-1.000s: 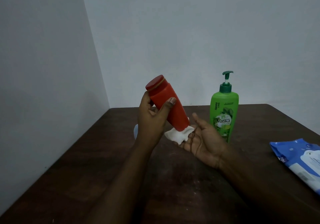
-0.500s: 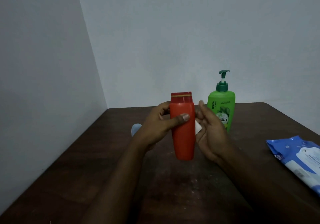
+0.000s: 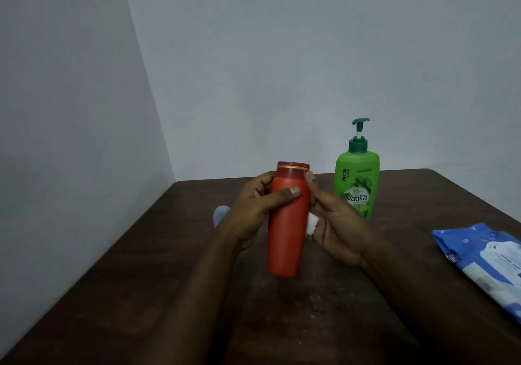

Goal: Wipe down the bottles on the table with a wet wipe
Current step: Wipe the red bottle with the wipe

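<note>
Above table (image 3: 141,294) | left hand (image 3: 253,209) grips upright red bottle (image 3: 286,232) | right hand (image 3: 338,229) presses wet wipe (image 3: 397,225) against it

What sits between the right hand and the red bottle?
In the head view, a white wipe is pressed between the right hand and the red bottle; only a small part shows.

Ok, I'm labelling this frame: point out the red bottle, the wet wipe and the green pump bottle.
red bottle (image 3: 286,240): head view, lower body.
wet wipe (image 3: 396,223): head view, white corner beside the right palm.
green pump bottle (image 3: 357,184): head view, front label.
</note>
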Demonstrator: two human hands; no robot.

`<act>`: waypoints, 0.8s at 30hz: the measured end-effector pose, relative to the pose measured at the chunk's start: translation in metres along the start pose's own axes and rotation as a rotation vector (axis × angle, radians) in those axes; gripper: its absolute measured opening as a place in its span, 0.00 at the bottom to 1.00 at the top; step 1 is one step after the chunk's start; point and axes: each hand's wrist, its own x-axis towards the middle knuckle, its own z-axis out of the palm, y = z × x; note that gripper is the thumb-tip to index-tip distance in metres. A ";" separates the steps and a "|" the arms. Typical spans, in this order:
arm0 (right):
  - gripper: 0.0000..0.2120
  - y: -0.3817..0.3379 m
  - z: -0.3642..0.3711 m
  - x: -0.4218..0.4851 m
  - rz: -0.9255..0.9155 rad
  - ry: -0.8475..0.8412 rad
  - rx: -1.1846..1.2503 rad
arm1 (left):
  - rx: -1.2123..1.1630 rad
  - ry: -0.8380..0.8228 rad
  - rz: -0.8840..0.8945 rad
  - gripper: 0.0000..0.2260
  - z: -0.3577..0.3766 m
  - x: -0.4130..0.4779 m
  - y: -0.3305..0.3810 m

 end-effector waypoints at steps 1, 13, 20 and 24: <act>0.22 -0.001 0.001 -0.001 -0.014 -0.010 0.051 | 0.024 -0.005 0.001 0.17 -0.001 0.000 0.000; 0.25 0.015 -0.006 -0.002 -0.013 -0.210 -0.052 | -0.096 -0.014 0.047 0.21 -0.001 -0.001 0.002; 0.25 0.014 -0.011 0.003 0.037 -0.068 -0.408 | -0.203 0.101 0.125 0.16 -0.001 -0.001 0.007; 0.29 0.008 -0.015 0.002 0.057 -0.086 -0.487 | -0.195 0.159 0.136 0.17 -0.002 0.001 0.008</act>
